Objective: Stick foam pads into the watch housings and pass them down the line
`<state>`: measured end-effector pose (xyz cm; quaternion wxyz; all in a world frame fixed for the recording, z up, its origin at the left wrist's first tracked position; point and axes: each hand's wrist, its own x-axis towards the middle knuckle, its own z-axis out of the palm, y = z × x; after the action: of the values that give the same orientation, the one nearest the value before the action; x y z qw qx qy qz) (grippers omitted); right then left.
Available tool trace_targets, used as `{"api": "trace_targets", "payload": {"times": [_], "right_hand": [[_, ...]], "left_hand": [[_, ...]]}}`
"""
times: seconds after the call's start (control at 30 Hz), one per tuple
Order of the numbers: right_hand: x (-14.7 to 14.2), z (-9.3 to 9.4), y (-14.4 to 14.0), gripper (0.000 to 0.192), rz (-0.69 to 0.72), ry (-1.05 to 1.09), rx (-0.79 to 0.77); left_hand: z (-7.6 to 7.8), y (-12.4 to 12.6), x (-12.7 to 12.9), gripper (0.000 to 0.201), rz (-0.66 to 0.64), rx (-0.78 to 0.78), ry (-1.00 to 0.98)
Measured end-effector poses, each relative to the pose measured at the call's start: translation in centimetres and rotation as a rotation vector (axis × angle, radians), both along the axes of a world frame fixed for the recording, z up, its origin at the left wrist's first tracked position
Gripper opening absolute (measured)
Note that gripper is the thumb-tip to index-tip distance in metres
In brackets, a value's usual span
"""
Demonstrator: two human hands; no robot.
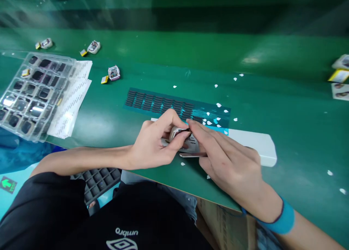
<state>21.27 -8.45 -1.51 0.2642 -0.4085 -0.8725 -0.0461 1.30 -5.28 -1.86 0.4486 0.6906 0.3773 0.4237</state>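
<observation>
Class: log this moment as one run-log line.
left hand: holds case | right hand: fingertips on case | behind: sticker sheet | far left: tray

Bright overhead light, glare on the tray, blurred edges.

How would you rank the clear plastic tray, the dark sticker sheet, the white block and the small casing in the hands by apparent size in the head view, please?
1. Clear plastic tray, largest.
2. Dark sticker sheet and white block: look similar, both partly hidden by the hands, so unranked.
3. Small casing, pinched by left hand and right hand, smallest.
</observation>
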Motion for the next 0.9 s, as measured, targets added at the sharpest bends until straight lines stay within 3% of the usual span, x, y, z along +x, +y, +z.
{"api": "trace_targets", "payload": {"times": [0.1,0.33,0.47,0.57,0.63,0.73,0.83,0.9], "right_hand": [[0.0,0.3,0.3,0.071,0.030,0.095,-0.063],[-0.5,1.3,1.2,0.017,-0.026,0.521,-0.471],[-0.6,1.0,1.4,0.016,-0.072,0.661,-0.722],[-0.5,0.9,1.3,0.019,-0.059,0.767,-0.836],[-0.5,0.9,1.2,0.016,-0.076,0.765,-0.771],[-0.3,0.6,1.2,0.007,-0.096,0.652,-0.455],[0.1,0.0,1.5,0.027,-0.012,0.743,-0.259],[0.5,-0.3,2.0,0.042,-0.039,0.851,-0.184]], "left_hand": [[0.0,0.0,0.0,0.014,0.007,0.020,-0.013],[0.3,-0.2,-0.1,0.013,-0.085,-0.113,-0.094],[0.2,-0.3,-0.1,0.012,-0.146,-0.182,-0.118],[-0.1,-0.2,-0.2,0.012,-0.209,-0.131,-0.102],[-0.2,0.2,-0.4,0.016,-0.213,-0.015,-0.063],[-0.1,1.1,-0.6,0.020,-0.182,0.228,0.057],[-0.2,2.0,-0.9,0.013,-0.191,0.475,0.174],[-0.4,2.4,-0.9,0.009,-0.208,0.589,0.210]]}}
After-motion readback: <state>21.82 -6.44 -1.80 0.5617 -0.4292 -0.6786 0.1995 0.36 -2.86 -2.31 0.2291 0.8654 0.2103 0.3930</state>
